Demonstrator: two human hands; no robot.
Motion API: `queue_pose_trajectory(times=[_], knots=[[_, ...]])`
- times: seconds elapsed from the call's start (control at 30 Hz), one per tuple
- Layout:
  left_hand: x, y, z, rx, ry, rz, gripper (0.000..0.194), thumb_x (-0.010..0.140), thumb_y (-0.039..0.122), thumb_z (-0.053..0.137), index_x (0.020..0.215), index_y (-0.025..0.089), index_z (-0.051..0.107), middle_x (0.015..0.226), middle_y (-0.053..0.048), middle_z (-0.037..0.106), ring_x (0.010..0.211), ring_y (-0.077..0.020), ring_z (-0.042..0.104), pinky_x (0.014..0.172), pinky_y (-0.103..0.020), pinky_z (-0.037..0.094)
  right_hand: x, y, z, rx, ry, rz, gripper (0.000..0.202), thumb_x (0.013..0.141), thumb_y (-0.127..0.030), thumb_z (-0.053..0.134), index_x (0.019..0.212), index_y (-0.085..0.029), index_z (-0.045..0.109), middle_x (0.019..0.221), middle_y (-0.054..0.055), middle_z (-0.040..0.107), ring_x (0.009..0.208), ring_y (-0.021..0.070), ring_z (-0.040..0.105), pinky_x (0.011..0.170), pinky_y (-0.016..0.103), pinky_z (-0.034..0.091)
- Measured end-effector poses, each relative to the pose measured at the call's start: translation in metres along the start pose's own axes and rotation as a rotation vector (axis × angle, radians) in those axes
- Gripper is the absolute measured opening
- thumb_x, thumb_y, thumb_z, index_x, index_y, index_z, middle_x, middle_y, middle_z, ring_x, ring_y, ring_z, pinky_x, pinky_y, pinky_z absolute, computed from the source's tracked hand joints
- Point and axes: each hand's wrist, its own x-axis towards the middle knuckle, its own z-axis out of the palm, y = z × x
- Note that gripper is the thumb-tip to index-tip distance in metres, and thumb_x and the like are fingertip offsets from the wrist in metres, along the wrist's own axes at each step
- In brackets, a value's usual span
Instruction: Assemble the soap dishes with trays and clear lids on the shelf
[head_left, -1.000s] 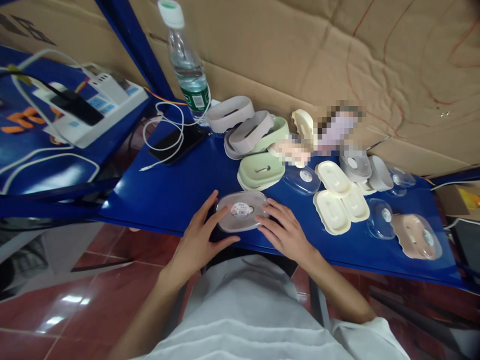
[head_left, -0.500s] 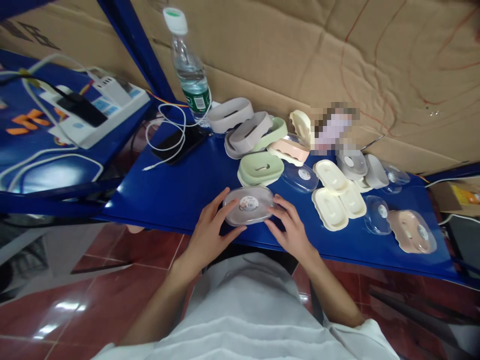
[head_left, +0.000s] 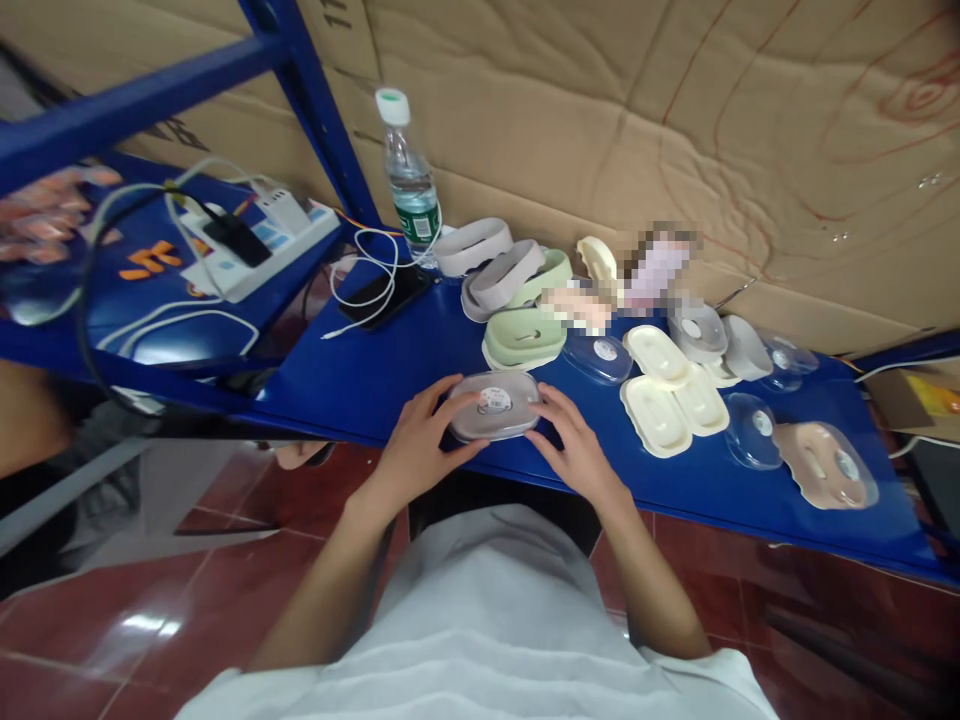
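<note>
A grey oval soap dish [head_left: 501, 421] with a clear lid and a round white label lies at the blue table's front edge. My left hand [head_left: 426, 436] grips its left end, one finger on the lid and the thumb along the near side. At the opposite end, my right hand [head_left: 574, 440] holds the rim between thumb and fingers. Just behind it sits a green soap dish [head_left: 525, 332] on a pale piece. To the right are cream soap trays [head_left: 654, 418] and a loose clear lid [head_left: 598, 358].
Grey soap dish frames [head_left: 474, 247] are heaped at the back, beside a water bottle [head_left: 412, 185] and a phone [head_left: 382, 300] with a white cable. A lidded beige dish [head_left: 821, 465] lies far right. On the left shelf is a power strip [head_left: 247, 265]. Cardboard [head_left: 540, 120] stands behind.
The view has shifted, showing more of the left shelf. Both hands keep hold of the lidded soap dish, whose near side looks slightly more visible.
</note>
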Motion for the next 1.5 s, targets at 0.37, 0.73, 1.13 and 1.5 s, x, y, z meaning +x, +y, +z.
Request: queue_pose_trajectory(times=[0.37, 0.73, 1.13, 1.5], knots=[[0.001, -0.079, -0.066, 0.123, 0.168, -0.084, 0.07, 0.096, 0.053, 0.072, 0.158, 0.025, 0.051, 0.172, -0.019, 0.041, 0.16, -0.0406, 0.042, 0.128, -0.063, 0.039, -0.003, 0.003, 0.001, 0.021, -0.039, -0.006, 0.03, 0.111, -0.033, 0.057, 0.133, -0.025, 0.075, 0.148, 0.014, 0.068, 0.138, 0.0245, 0.067, 0.119, 0.046, 0.057], [0.109, 0.021, 0.012, 0.25, 0.065, 0.208, 0.046, 0.1, 0.035, 0.068, 0.144, 0.023, 0.067, 0.169, -0.016, 0.048, 0.156, -0.0441, 0.045, 0.125, -0.066, 0.037, -0.003, 0.001, -0.001, -0.046, 0.031, 0.022, 0.028, 0.112, -0.031, 0.055, 0.125, -0.022, 0.078, 0.141, 0.013, 0.072, 0.133, 0.0238, 0.068, 0.117, 0.044, 0.056], [0.043, 0.02, 0.002, -0.025, 0.241, 0.244, 0.03, 0.106, 0.037, 0.067, 0.133, 0.027, 0.074, 0.138, -0.008, 0.074, 0.138, -0.0279, 0.066, 0.121, -0.051, 0.053, -0.062, 0.032, -0.08, -0.635, 0.172, 0.367, 0.049, 0.108, -0.038, 0.062, 0.152, -0.019, 0.061, 0.156, 0.02, 0.062, 0.144, 0.0443, 0.057, 0.115, 0.071, 0.043], [0.0, 0.047, 0.024, -0.115, 0.175, 0.444, 0.042, 0.1, 0.022, 0.076, 0.14, 0.028, 0.068, 0.142, -0.009, 0.071, 0.142, -0.0291, 0.064, 0.12, -0.052, 0.058, -0.079, -0.001, -0.053, -0.251, 0.037, -0.024, 0.033, 0.108, -0.027, 0.062, 0.141, -0.024, 0.066, 0.164, 0.014, 0.056, 0.153, 0.0312, 0.052, 0.125, 0.056, 0.047]])
